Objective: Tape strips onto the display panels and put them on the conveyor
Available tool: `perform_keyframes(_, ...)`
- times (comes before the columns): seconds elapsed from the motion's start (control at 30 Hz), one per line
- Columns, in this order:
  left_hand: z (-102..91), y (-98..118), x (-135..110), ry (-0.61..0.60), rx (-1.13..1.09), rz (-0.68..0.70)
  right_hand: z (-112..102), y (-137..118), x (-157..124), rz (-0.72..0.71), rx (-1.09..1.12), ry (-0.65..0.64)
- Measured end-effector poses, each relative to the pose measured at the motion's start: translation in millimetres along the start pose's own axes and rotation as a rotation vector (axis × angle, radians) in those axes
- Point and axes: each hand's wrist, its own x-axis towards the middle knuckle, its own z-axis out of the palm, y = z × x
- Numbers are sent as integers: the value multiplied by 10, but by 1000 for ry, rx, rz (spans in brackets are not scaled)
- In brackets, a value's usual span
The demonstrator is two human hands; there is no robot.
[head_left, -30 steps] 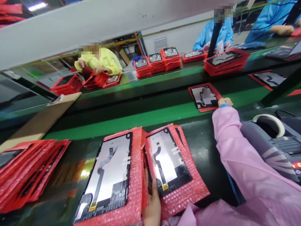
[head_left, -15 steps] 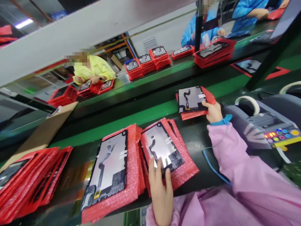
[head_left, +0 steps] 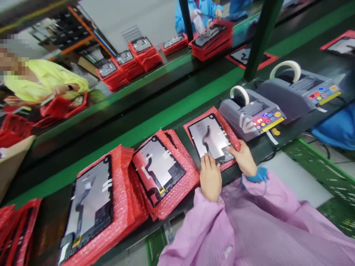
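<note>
A tablet display panel (head_left: 199, 136), silver-backed with a black border and a dark ribbon cable, lies on a red bubble-wrap bag (head_left: 227, 127). My right hand (head_left: 247, 159) grips its lower right corner together with the bag, thumb on top and fingers hidden beneath. Fingers stretched out, my left hand (head_left: 211, 178) rests on the panel's lower edge. Left of it, another display panel (head_left: 168, 159) sits on a stack of red bags. Farther left, a larger-looking panel (head_left: 91, 195) tops a second stack of red bags (head_left: 120, 184).
Two grey tape dispensers (head_left: 246, 114) with lit buttons stand to the right. A green crate (head_left: 327, 173) is below the bench edge. Across the bench, a person in yellow (head_left: 46, 79) handles red bags, and a person in blue (head_left: 180, 18) is near more stacks.
My right hand has brought the panel and red bag down nearer to me, beside the stacks. My left hand has moved from the middle stack onto this panel. The view has swung right.
</note>
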Motion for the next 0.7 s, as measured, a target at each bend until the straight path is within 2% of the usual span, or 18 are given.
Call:
perform_keyframes(0.07,48,33,3,0,24,-23,-142,-35,-107,-67,-204,-43)
perform_keyframes(0.1,59,37,2,11,20,-29,-224,-57,-186,-116,-272,5)
perform_keyframes(0.13,64,34,1,27,7,-33,-310,-82,-270,-169,-290,107)
perform_keyframes(0.2,65,17,7,63,-31,-33,-476,-140,-402,-204,-139,359)
perform_keyframes(0.27,57,-3,29,81,-56,-29,-608,-212,-429,-110,149,468)
perform_keyframes(0.37,39,-17,92,52,-14,-25,-701,-317,-274,10,373,377)
perform_keyframes(0.47,32,-17,167,-11,51,-21,-681,-389,-122,-44,355,382)
perform_keyframes(0.53,33,-17,211,-44,71,-25,-643,-458,-153,-159,315,497)
perform_keyframes(0.6,32,-20,247,-67,83,-31,-615,-592,-289,-372,233,656)
perform_keyframes(0.63,30,-23,262,-79,86,-31,-601,-689,-370,-485,172,668)
perform_keyframes(0.67,26,-26,275,-92,85,-34,-581,-803,-437,-568,93,582)
perform_keyframes(0.7,24,-29,284,-103,80,-36,-546,-930,-474,-605,-6,390)
